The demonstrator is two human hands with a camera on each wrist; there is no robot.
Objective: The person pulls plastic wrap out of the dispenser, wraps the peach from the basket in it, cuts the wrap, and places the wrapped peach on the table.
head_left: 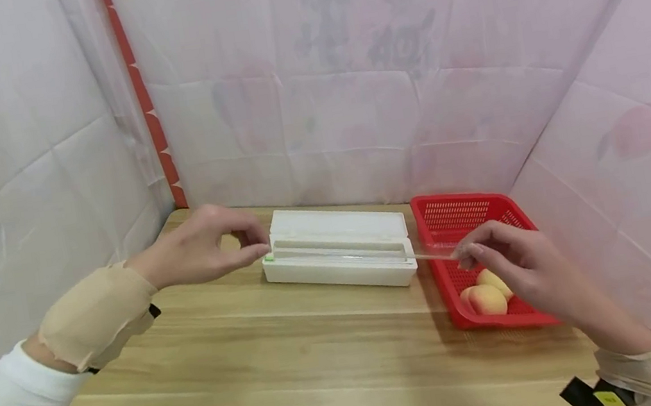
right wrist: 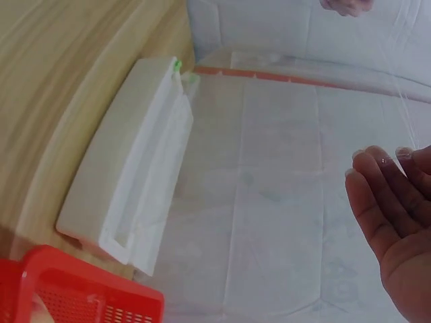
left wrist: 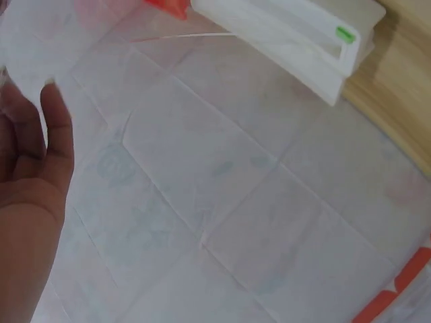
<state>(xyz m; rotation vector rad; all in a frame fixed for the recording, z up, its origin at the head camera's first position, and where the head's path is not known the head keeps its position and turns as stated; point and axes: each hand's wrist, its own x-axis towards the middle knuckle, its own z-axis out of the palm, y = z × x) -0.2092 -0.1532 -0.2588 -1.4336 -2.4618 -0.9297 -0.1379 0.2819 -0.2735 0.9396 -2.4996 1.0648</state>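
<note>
A sheet of clear cling film (head_left: 432, 256) stretches in front of a white cling film dispenser (head_left: 336, 275), its near edge showing as a thin bright line. Thumb and forefinger of my left hand (head_left: 205, 245) pinch one end of the film by the dispenser's left end. My right hand (head_left: 514, 262) pinches the other end above the red basket (head_left: 451, 303). In the right wrist view, film creases (right wrist: 404, 111) run down to the right fingertips (right wrist: 363, 158). The dispenser's lid (head_left: 337, 222) stands raised at the back. In the left wrist view, the film at the fingertips hardly shows.
Yellow-red peaches (head_left: 487, 300) lie in the basket, right of the dispenser. All stand on a wooden table (head_left: 263, 374). Pale printed sheeting (head_left: 343, 109) hangs behind and at both sides, with a red strip (head_left: 147, 110) at the back left.
</note>
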